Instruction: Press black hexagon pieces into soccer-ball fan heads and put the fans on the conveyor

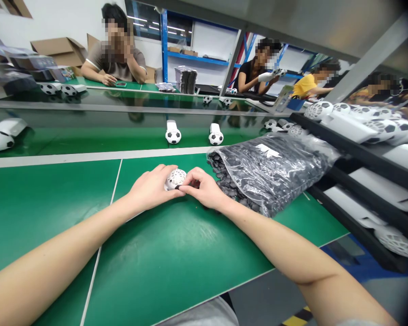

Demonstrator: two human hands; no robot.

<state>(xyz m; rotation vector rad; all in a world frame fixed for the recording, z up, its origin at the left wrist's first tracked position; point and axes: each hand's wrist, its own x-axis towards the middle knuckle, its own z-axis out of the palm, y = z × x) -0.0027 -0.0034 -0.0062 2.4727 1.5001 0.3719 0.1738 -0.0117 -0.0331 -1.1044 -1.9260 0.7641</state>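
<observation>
My left hand [153, 186] is closed around a white device with an openwork, football-patterned round head [177, 178]. Its long white body is mostly hidden under my palm and forearm. At the near side of the round head, my right hand [204, 188] pinches a small black piece [178, 186] against it. Just right of that hand, a clear plastic bag [279, 167] lies on its side, with many black pieces [226, 181] spilling from its mouth onto the green table [177, 253].
Finished-looking football devices with black patches, such as one [173, 135] and another [216, 136], lie on the green belt [129, 133] beyond the table. At right stand black trays [367, 156] stacked with white devices. Co-workers sit across the belt, one person [114, 59] at far left.
</observation>
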